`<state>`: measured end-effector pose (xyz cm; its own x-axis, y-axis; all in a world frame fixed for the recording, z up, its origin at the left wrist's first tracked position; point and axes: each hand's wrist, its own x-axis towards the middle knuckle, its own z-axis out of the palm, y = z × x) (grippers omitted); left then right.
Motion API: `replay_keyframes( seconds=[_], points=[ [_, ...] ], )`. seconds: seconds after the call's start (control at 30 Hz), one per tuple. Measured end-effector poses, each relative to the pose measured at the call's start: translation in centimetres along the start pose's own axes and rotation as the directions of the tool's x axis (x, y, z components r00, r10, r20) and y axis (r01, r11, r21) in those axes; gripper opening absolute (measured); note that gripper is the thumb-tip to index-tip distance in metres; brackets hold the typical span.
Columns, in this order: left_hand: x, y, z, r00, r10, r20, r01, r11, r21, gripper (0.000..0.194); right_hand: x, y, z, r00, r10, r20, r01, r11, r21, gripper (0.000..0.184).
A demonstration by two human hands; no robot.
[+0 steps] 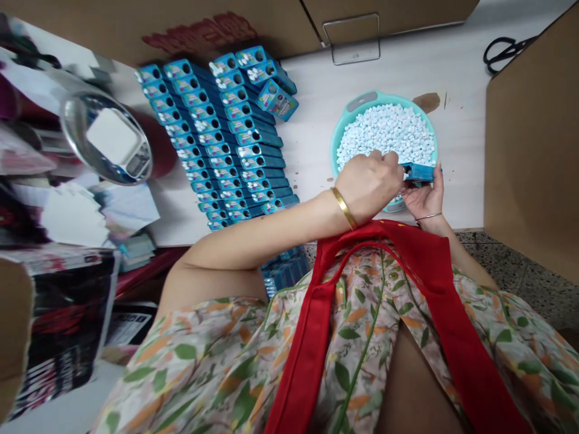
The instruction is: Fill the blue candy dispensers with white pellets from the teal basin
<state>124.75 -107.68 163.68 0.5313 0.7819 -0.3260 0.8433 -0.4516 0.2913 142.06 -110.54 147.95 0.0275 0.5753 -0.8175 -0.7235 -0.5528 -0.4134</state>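
Observation:
Over the near rim of a turquoise basin [335, 150], my right hand [424, 198] grips a small blue flip-top candy box [420, 172] lying on its side. My left hand [371, 185], with a gold bangle at the wrist, is closed at the left end of that box. Its fingertips are turned away, so what they pinch is hidden; a bit of white shows beside them. Heaped in the basin are small pale mint candies [386, 132], just beyond both hands.
Rows of similar blue boxes [217, 138] stand on the left of the white table [312, 120], one box [277, 100] askew. A steel-topped canister [72, 132] is farther left. Cardboard [534, 157] borders the right, near black-handled scissors [502, 53]. A metal wire handle [353, 60] lies behind.

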Motion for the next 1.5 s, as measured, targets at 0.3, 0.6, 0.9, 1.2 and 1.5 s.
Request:
replay_keyframes(
  seconds=[0.3, 0.6, 0.9, 1.2, 1.5],
  points=[
    [-0.9, -2.7, 0.6, 0.998, -0.066, 0.012, 0.067, 0.995, -0.077, 0.037, 0.4, 0.1, -0.4, 0.999, 0.044, -0.005, -0.045, 0.999, -0.030, 0.065],
    [-1.8, -3.2, -0.1, 0.994, -0.096, -0.051, 0.092, 0.993, -0.079, 0.031, 0.3, 0.2, 0.1, 0.998, 0.060, 0.013, -0.059, 0.993, -0.100, 0.072],
    [2.0, -10.7, 14.6, 0.952, -0.302, 0.058, 0.307, 0.937, -0.167, 0.024, 0.2, -1.5, -1.3, 1.000, -0.008, 0.007, 0.009, 0.993, -0.114, 0.072],
    [4.6, -9.3, 18.6, 0.976, -0.218, 0.032, 0.208, 0.864, -0.460, 0.035, -0.1, -2.1, -2.1, 0.999, -0.040, -0.037, 0.036, 0.995, -0.095, 0.064],
    [-1.3, -10.1, 9.3, 0.993, -0.016, -0.121, -0.033, 0.919, -0.393, 0.038, 0.4, -0.8, -0.8, 0.999, -0.004, -0.048, 0.001, 0.998, -0.064, 0.069]
  ],
)
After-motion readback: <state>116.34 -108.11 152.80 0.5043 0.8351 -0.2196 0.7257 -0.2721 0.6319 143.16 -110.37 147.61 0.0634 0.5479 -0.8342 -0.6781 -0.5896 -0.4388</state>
